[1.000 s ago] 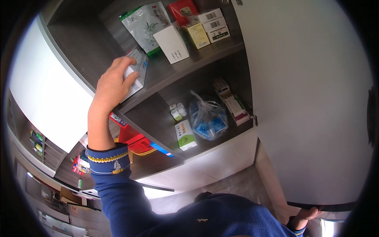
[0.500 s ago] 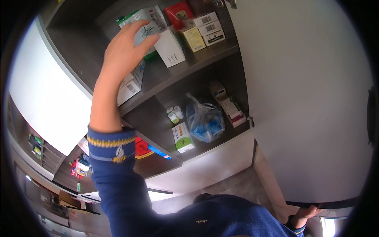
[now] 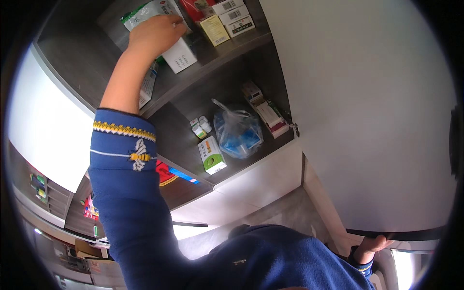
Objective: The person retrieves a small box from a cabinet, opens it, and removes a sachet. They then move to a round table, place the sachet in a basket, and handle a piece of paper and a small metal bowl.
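My left hand (image 3: 157, 36) reaches onto the upper shelf, its fingers curled over the top of a white box (image 3: 180, 57) near the shelf's front edge. Behind the hand, partly covered by it, stands a silver and green pouch (image 3: 140, 15). Below my wrist another white box with dark print (image 3: 148, 87) shows in part. At the lower right, my right hand (image 3: 372, 244) grips the dark edge of the open cabinet door (image 3: 357, 121); some of its fingers are hidden there.
Right of the white box are a yellow box (image 3: 214, 30), a red pack (image 3: 197, 8) and stacked white boxes (image 3: 234, 17). The lower shelf holds a clear bag with blue contents (image 3: 238, 135), a green-white box (image 3: 211, 155), small bottles (image 3: 199, 130) and flat boxes (image 3: 267, 113).
My left hand has come down from open above the white box and closed on it. The box has shifted slightly toward me and left on the shelf. My right hand stays at the door edge.
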A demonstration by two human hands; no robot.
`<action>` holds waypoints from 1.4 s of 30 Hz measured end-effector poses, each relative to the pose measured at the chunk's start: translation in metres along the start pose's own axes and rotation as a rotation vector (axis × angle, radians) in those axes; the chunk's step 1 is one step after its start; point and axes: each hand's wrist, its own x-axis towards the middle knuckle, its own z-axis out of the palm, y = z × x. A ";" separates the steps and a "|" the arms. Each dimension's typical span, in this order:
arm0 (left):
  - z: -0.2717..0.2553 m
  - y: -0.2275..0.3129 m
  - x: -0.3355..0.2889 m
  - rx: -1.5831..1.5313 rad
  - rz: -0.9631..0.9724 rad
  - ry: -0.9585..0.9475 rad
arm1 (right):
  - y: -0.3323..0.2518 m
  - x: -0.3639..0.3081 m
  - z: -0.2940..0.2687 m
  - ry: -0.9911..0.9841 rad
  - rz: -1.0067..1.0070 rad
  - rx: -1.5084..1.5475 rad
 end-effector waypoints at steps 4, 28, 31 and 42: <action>-0.011 -0.014 -0.017 0.093 -0.005 -0.044 | 0.011 -0.005 -0.006 0.010 0.005 0.018; -0.037 0.002 -0.106 -0.472 0.059 0.564 | 0.004 0.007 0.002 0.098 -0.106 0.024; -0.015 0.053 -0.174 -0.690 0.212 0.460 | -0.006 0.011 0.009 0.157 -0.167 -0.122; 0.149 0.156 -0.395 -1.071 0.014 -0.350 | -0.003 0.011 0.006 0.247 -0.025 -0.050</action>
